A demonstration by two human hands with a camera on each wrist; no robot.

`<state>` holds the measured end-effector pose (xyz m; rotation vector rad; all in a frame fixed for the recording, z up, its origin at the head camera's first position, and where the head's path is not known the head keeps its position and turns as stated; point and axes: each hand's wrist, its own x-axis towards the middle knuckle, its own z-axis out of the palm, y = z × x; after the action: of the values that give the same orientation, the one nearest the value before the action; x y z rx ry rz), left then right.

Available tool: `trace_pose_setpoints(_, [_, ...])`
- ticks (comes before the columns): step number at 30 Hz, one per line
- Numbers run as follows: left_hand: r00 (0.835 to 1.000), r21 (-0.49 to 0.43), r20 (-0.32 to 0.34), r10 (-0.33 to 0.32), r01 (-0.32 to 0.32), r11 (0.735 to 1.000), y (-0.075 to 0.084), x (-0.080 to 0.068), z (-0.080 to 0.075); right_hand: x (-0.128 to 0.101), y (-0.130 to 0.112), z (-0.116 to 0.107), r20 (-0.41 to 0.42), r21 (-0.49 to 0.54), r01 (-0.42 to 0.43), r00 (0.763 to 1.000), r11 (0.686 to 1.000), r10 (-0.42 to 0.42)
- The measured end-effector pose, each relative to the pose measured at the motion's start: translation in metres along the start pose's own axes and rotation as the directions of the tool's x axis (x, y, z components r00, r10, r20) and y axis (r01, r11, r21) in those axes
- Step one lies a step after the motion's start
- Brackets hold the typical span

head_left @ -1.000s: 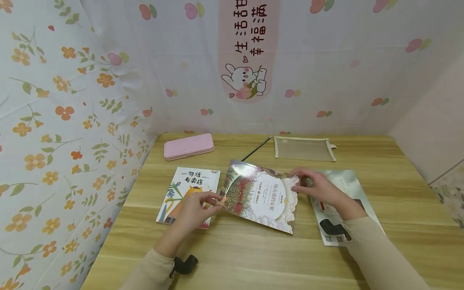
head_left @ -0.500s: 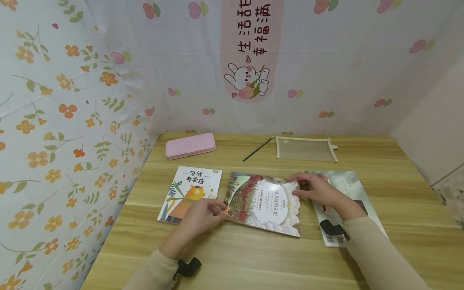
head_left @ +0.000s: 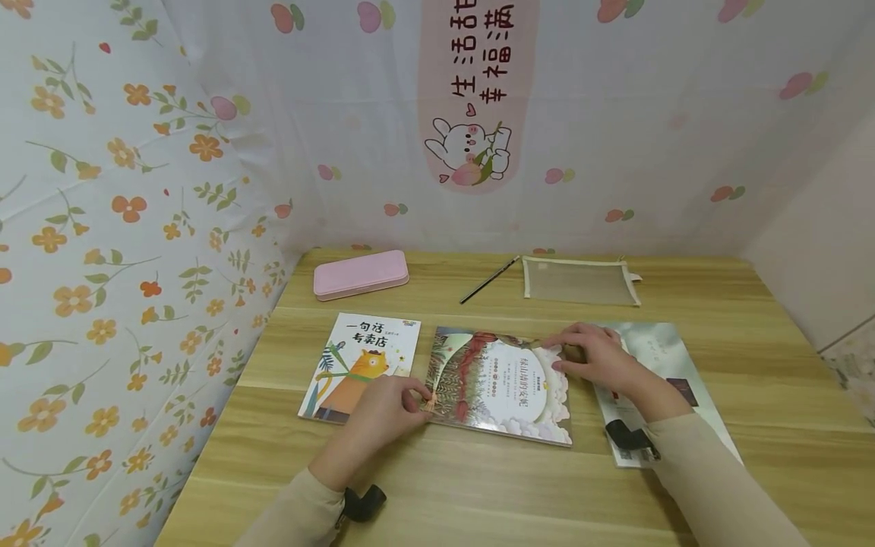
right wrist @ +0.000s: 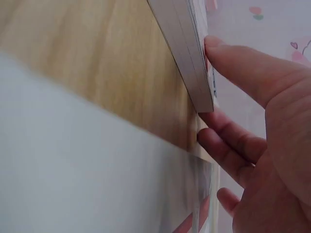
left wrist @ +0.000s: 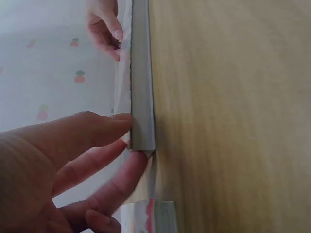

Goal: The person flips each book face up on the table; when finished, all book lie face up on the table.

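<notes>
A picture book with a colourful cover and a white oval panel lies almost flat in the middle of the wooden table. My left hand pinches its near left corner. My right hand grips its far right corner. The left wrist view shows the book's grey edge between my left thumb and fingers, with the other hand far off. In the right wrist view the book sits between my right thumb and the fingers beneath.
A book with an orange cat lies just left of the picture book, and a grey booklet lies partly under my right forearm. A pink case, a pen and a mesh pouch lie at the back. Patterned cloth walls stand at the left and rear.
The picture book, held tilted up off the table a second ago, has come down to lie nearly flat. Both hands followed it down and kept their hold on its corners.
</notes>
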<state>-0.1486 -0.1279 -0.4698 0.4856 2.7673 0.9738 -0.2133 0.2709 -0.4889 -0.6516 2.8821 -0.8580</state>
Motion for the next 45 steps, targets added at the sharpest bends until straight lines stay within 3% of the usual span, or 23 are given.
trace_pose_setpoints(6, [1.000, 0.050, 0.025, 0.010, -0.011, 0.999, 0.003, 0.011, -0.008, -0.009, -0.008, -0.001, -0.048, -0.043, -0.016, 0.999, 0.999, 0.014])
trace_pose_setpoints(13, [0.998, 0.099, 0.035, 0.044, -0.047, 0.994, 0.003, 0.037, -0.022, -0.022, -0.018, 0.003, -0.074, -0.083, -0.046, 0.996, 0.995, 0.040])
trace_pose_setpoints(27, [0.994, 0.143, 0.066, 0.088, -0.096, 0.985, 0.001, 0.090, -0.025, -0.054, -0.046, 0.010, -0.067, -0.050, -0.097, 0.993, 0.994, 0.094])
trace_pose_setpoints(34, [0.995, 0.163, 0.057, 0.082, -0.090, 0.983, -0.005, 0.097, -0.023, -0.064, -0.052, 0.017, -0.074, -0.055, -0.082, 0.994, 0.995, 0.078])
trace_pose_setpoints(45, [0.988, 0.157, 0.085, 0.127, -0.139, 0.978, -0.008, 0.105, -0.021, -0.075, -0.057, 0.017, -0.047, -0.051, -0.102, 0.994, 0.994, 0.099])
